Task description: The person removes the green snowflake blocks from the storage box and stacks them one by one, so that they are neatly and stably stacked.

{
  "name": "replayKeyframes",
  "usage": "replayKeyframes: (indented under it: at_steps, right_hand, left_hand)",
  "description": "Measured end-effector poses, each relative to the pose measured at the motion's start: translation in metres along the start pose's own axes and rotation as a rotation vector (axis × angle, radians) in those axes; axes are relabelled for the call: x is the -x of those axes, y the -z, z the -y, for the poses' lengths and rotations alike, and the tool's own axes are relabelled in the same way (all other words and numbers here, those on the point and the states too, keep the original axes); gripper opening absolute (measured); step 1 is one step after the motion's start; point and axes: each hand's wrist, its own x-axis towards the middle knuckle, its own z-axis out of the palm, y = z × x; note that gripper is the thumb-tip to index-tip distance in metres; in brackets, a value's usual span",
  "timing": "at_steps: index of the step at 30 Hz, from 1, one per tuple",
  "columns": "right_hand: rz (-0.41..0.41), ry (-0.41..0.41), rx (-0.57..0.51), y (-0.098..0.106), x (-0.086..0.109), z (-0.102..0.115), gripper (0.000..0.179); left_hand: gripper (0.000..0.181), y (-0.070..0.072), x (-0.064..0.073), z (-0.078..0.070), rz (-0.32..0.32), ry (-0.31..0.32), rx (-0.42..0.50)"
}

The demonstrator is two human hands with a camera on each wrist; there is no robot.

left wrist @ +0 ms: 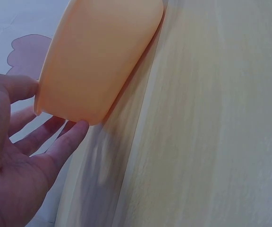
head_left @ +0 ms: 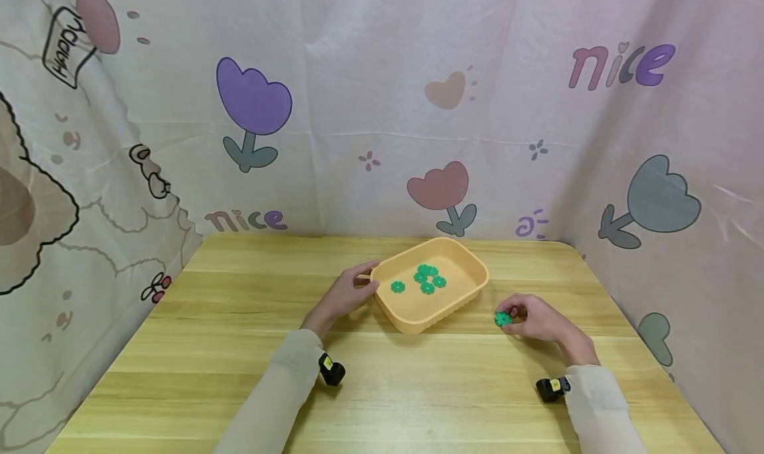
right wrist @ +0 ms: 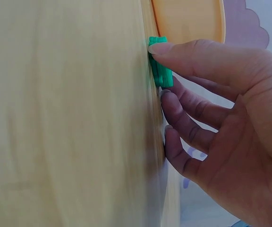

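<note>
A shallow yellow-orange plastic tray [head_left: 459, 308] sits on the table, several green flower-shaped discs [head_left: 428, 287] lying flat inside. My left hand [head_left: 346, 293] holds its left end, with the thumb at the rim and the fingers around the outer wall; the left wrist view shows the tray [left wrist: 98, 61] from that side. Right of the tray, my right hand [head_left: 534, 318] pinches green flower-shaped discs [head_left: 503, 319] close to the tabletop. They look stacked in the right wrist view, where the green discs [right wrist: 162, 66] stand on edge under the thumb and the other fingers curl beside them.
The wooden table [head_left: 418, 394] reaches back to a printed fabric curtain [head_left: 358, 109] hanging behind it and along both sides. Small black cameras sit on the left wrist [head_left: 331, 370] and the right wrist [head_left: 552, 388].
</note>
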Motion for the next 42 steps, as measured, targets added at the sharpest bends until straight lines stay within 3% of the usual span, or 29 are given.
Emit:
replayKeyframes:
  at_steps: [18, 28, 42]
  right_hand:
    - [0.006, -0.012, 0.014, 0.001, 0.002, 0.003, 0.037]
    - [-0.011, -0.009, -0.051, 0.013, 0.005, 0.013, 0.041]
    - [-0.079, 0.132, -0.016, 0.023, -0.033, 0.051, 0.028]
  left_hand:
    - [0.053, 0.001, -0.001, 0.001, 0.005, -0.001, 0.002]
    - [0.054, 0.0, -0.001, 0.004, 0.015, -0.012, 0.002]
    - [0.054, -0.001, -0.001, 0.004, 0.008, -0.009, 0.0]
